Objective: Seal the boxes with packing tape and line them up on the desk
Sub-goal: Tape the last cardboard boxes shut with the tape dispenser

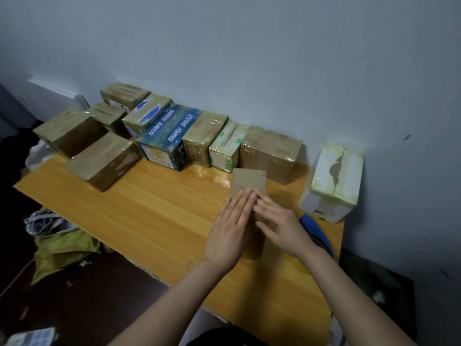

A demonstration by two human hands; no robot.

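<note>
Two hands working on one small unsealed box, centre-right of frame.

Left hand (230, 231) is lying flat, fingers together, palm pressing down on the small brown box (249, 186) w/ far flap still standing up; right hand (279, 226) is also flat, fingers loosely spread, overlapping it at the fingertips. Prob. folding flaps shut and holding them so tape can go across. Blue tape dispenser (318, 229) is sitting just right of the hands, partly hidden by the right wrist, so in easy reach. Taped boxes are lining up along the wall (249, 58) across mid frame, incl. blue printed box (166, 138); white box (333, 181) is standing apart at right edge of the desk (149, 208).
</note>
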